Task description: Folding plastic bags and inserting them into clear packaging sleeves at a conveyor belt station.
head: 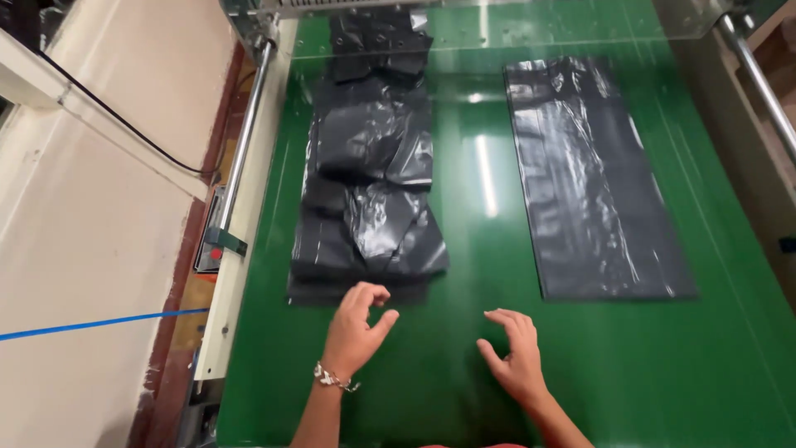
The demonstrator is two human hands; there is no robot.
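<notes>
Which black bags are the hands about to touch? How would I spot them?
Find the green belt. On its left side lies a crumpled pile of black bags, just beyond the left hand. The other black bag, on the right, lies flat and single.

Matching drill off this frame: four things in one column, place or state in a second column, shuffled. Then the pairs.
1. left hand
2. right hand
3. pile of black bags
4. flat black bag

a. lies alone, spread flat on the right of the green table
b. wears a bracelet, fingers at the pile's near edge
c. crumpled, overlapping, on the left
d. open above bare green surface

Pairs: 1-b, 2-d, 3-c, 4-a
</notes>
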